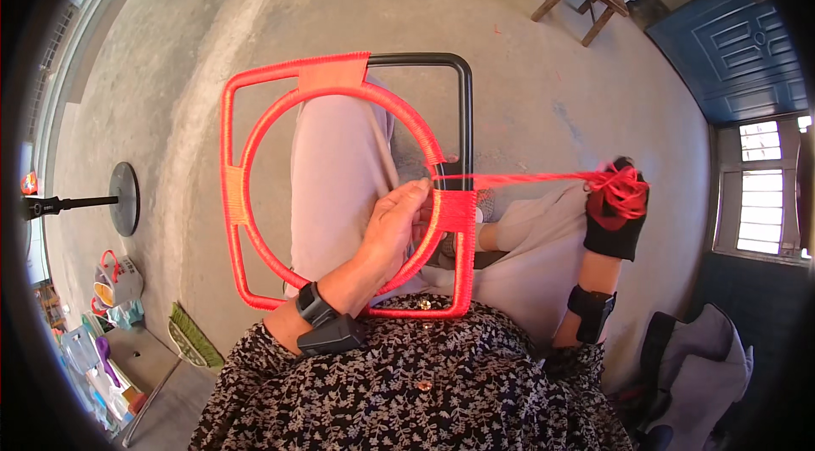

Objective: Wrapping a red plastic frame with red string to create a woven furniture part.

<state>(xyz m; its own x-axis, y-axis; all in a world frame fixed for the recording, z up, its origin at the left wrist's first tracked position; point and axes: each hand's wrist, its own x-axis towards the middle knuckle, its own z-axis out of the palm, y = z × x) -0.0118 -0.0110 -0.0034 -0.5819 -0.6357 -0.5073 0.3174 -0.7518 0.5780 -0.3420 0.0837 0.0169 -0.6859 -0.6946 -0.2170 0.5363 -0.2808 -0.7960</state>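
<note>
A square metal frame (227, 128) with a round inner ring (265, 133) lies over my lap, mostly wrapped in red cord. Its upper right corner is bare black metal. My left hand (389, 226) is closed on the ring's right side, by the short bar joining ring and frame; some of its fingers are hidden behind. From there a red strand (526, 178) runs taut to the right. My right hand (613, 235), in a black glove, grips a tangled bundle of red cord (624, 188) out to the side, clear of the frame.
A wooden stool (586, 5) with a patterned bag stands at the far right, near a blue door (747, 52). On the left are a black round-based stand (125, 199), a white bucket (119, 281) and a green broom (193, 336). Grey boots (700, 366) stand at the lower right.
</note>
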